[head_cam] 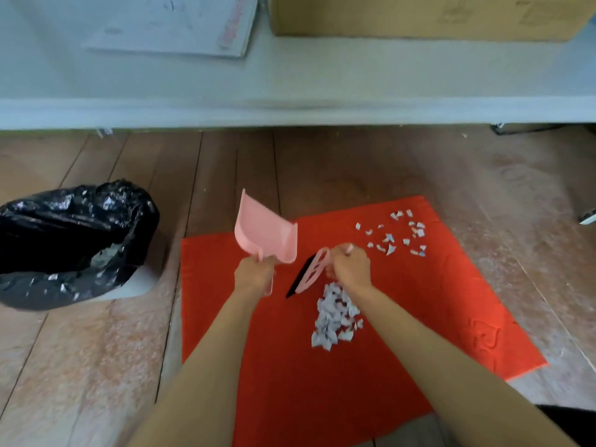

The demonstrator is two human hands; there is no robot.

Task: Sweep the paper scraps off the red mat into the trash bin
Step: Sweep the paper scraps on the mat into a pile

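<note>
A red mat (pixel 403 333) lies on the wooden floor. On it a dense heap of white paper scraps (pixel 333 317) sits near the middle, and several loose scraps (pixel 395 235) are scattered toward its far right corner. My left hand (pixel 253 274) grips the handle of a pink dustpan (pixel 264 232), held tilted above the mat's far left part. My right hand (pixel 350 266) holds a small pink brush (pixel 309 274) with black bristles, just left of the heap's far end. The trash bin (pixel 69 243), lined with a black bag, stands on the floor left of the mat.
A pale low table edge (pixel 290 108) runs across the far side, with a cardboard box (pixel 419 14) and a white board (pixel 174 24) on top. Wooden floor surrounds the mat.
</note>
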